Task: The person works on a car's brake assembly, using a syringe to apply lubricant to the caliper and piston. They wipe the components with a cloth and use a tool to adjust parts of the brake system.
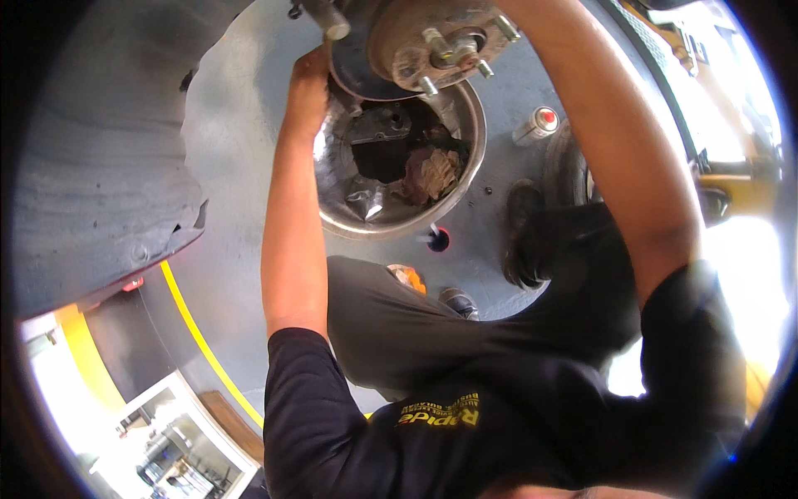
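A rusty wheel hub with protruding studs and a dark round plate behind it fill the top centre. My left hand is up at the plate's left side, near a metal cylinder, its fingertips mostly hidden. My right arm reaches to the hub's upper right, where my right hand is cut off by the top edge, fingers unseen. Below the hub sits a round metal basin holding dark liquid, a grey metal part and a brown crumpled lump.
A spray can stands right of the basin by a tyre. A red-rimmed cup and an orange item are near my legs. Dark car bodywork fills the left. A yellow line crosses the grey floor.
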Motion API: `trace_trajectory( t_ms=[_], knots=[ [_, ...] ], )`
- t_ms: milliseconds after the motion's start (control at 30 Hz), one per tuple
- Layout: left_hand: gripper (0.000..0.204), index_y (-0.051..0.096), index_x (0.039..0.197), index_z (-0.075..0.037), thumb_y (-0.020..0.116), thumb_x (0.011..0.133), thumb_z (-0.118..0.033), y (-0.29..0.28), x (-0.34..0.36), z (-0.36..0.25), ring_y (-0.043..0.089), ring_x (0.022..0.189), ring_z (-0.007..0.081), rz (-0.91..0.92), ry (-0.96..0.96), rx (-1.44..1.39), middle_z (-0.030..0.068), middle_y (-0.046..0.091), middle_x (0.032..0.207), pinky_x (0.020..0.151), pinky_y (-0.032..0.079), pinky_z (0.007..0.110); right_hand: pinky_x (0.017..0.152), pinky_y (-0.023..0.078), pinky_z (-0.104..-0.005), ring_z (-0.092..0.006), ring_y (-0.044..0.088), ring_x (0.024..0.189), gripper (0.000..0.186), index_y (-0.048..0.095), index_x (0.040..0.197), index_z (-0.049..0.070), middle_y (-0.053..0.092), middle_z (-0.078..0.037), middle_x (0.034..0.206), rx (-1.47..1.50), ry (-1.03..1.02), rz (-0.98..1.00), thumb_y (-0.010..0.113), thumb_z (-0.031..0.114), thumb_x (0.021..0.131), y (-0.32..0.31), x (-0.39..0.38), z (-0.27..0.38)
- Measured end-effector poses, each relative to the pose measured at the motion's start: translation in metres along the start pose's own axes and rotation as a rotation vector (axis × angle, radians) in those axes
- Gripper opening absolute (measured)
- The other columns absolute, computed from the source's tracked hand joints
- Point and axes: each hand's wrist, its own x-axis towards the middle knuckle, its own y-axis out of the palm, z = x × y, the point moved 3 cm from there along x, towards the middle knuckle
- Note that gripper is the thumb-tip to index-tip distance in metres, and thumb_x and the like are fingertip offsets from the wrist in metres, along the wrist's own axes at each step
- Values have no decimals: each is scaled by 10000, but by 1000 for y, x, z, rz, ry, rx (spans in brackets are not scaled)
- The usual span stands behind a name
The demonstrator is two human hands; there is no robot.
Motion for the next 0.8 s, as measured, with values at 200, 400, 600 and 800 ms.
trace_trajectory(
  t_ms=[200,400,600,800],
  knots=[
    [385,686,1078,41,452,1040,-263,2,-11,-8,622,900,167,-37,-103,45,89,730,982,858,475,318,854,539,-497,-409,681,960,268,731,995,83,721,-212,980,0,65,37,610,280,861,-1,-7,0],
    [237,676,1054,54,541,985,-128,-16,4,29,667,924,158,-29,-23,-183,93,730,985,800,519,296,884,538,-477,-398,681,982,292,755,1023,111,724,-203,1002,48,31,86,607,314,873,-9,-10,23],
    [162,671,1017,61,566,908,1,0,11,26,697,878,190,-132,-66,-561,89,722,1002,788,549,296,869,545,-455,-373,693,979,318,758,1023,85,730,-193,1014,-71,183,266,631,331,865,-3,-1,15],
    [172,711,824,-26,588,933,-77,-22,22,42,593,733,85,-14,244,299,-4,665,769,659,459,247,819,542,-437,-343,707,904,312,732,1000,47,730,-183,925,56,113,173,657,318,865,1,3,7]
  ],
)
